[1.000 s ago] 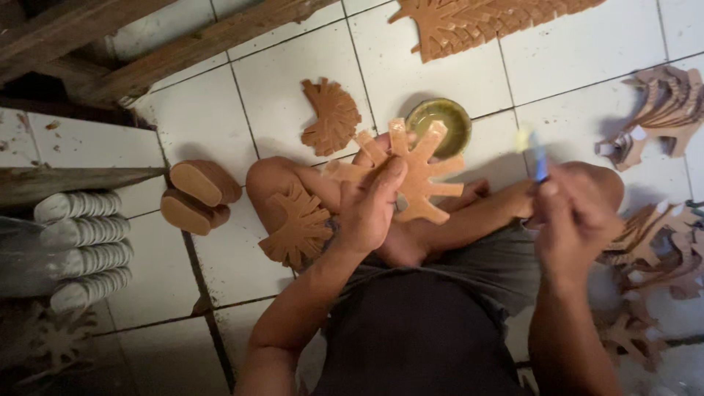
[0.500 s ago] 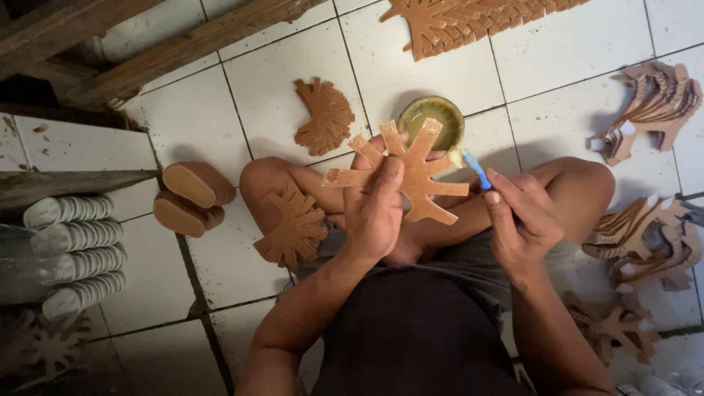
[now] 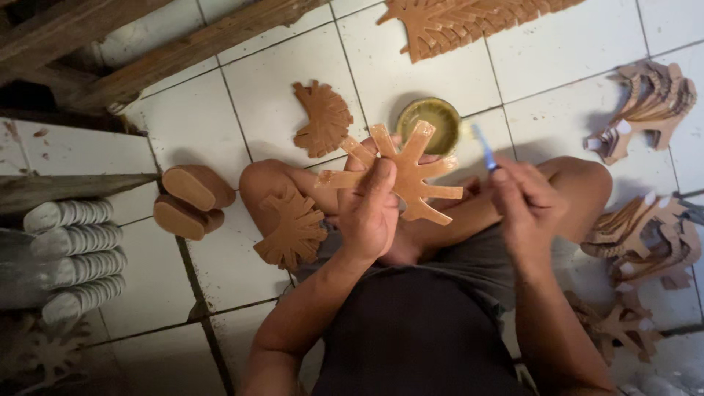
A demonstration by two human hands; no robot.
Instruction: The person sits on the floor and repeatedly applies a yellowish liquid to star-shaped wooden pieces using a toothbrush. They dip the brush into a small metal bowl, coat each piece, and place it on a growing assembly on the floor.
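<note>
My left hand (image 3: 372,213) grips a flat orange-brown cut-out with several spread arms (image 3: 409,174), held up over my crossed legs. My right hand (image 3: 526,204) holds a small blue brush (image 3: 484,147), its tip pointing up toward a round yellowish tin (image 3: 430,122) on the white tile floor just beyond the cut-out. The brush is a little right of the tin and apart from the cut-out.
More brown cut-outs lie around: one (image 3: 323,119) left of the tin, one (image 3: 293,231) by my left knee, stacks at the right (image 3: 649,99) (image 3: 645,238) and top (image 3: 469,18). Brown sandals (image 3: 189,199) sit at left, white ribbed pieces (image 3: 73,257) further left, wooden beams (image 3: 147,44) above.
My right hand swung in to the tin with the brush, then drew back slightly right and up. The left hand kept hold of the cut-out.
</note>
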